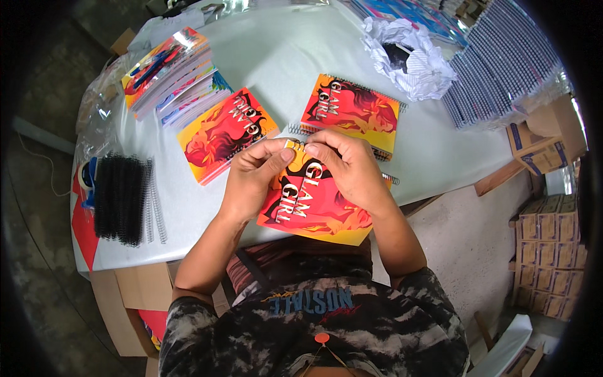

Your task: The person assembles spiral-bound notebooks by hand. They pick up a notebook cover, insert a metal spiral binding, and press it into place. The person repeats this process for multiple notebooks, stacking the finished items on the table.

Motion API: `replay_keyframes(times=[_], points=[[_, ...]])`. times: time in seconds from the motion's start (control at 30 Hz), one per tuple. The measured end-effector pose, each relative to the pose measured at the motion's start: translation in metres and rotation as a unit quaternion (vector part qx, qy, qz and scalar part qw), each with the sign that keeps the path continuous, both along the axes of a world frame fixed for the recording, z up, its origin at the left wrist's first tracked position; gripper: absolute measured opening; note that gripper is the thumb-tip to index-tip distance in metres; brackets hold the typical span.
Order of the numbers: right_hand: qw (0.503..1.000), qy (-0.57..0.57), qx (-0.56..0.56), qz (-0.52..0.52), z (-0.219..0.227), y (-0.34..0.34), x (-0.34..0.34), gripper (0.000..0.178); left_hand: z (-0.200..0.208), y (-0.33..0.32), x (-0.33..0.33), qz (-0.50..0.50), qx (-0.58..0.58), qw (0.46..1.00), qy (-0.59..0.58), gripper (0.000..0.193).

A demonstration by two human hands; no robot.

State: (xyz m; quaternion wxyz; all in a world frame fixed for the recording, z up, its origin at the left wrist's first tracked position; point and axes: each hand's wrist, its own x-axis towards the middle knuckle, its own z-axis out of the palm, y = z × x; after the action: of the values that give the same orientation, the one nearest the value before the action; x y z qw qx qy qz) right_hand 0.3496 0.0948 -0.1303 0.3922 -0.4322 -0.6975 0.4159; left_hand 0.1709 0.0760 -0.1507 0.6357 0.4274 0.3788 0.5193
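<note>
A notebook [317, 217] with a red, orange and yellow cover is tilted in front of me, over the table's near edge. My left hand [260, 173] pinches its top edge near the left corner, thumb on the cover. My right hand [348, 166] is closed on the same edge a little farther right. A few loops of a wire coil [295, 145] show between my thumbs; the rest of that edge is hidden by my fingers. Just beyond lies a stack of spiral-bound notebooks [355, 116] with the same cover. To the left is a pile with matching covers [226, 133], no coil visible on it.
Black spiral coils [119, 198] lie bunched at the table's left, beside a blue tape dispenser [90, 182]. Taller paper stacks [173, 75] stand at the far left. Crumpled white wrapping [408, 56] and a large notebook stack [502, 63] occupy the far right. Cartons [546, 251] are piled at right.
</note>
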Motion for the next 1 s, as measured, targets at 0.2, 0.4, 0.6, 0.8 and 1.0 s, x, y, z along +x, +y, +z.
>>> replay_keyframes(times=[0.2, 0.4, 0.6, 0.8, 1.0], points=[[0.998, 0.003, 0.067, 0.005, -0.003, -0.006, -0.006, 0.016, 0.005, 0.008, -0.01, -0.038, 0.002, 0.999, -0.027, 0.009], [0.961, -0.057, 0.267, -0.038, 0.0, -0.015, -0.014, 0.015, 0.005, 0.02, -0.023, -0.1, 0.092, 0.99, 0.033, 0.015], [0.914, 0.213, 0.252, -0.236, 0.012, -0.003, 0.014, 0.012, 0.027, 0.031, -0.003, -0.02, 0.115, 0.983, 0.141, 0.052], [0.809, 0.405, 0.193, -0.381, -0.006, 0.027, 0.045, 0.043, 0.028, 0.08, 0.056, 0.023, 0.085, 0.995, 0.047, 0.058], [0.834, -0.138, 0.161, -0.509, -0.129, 0.018, 0.069, 0.06, -0.043, 0.113, 0.054, 0.19, 0.246, 0.766, 0.562, 0.026]])
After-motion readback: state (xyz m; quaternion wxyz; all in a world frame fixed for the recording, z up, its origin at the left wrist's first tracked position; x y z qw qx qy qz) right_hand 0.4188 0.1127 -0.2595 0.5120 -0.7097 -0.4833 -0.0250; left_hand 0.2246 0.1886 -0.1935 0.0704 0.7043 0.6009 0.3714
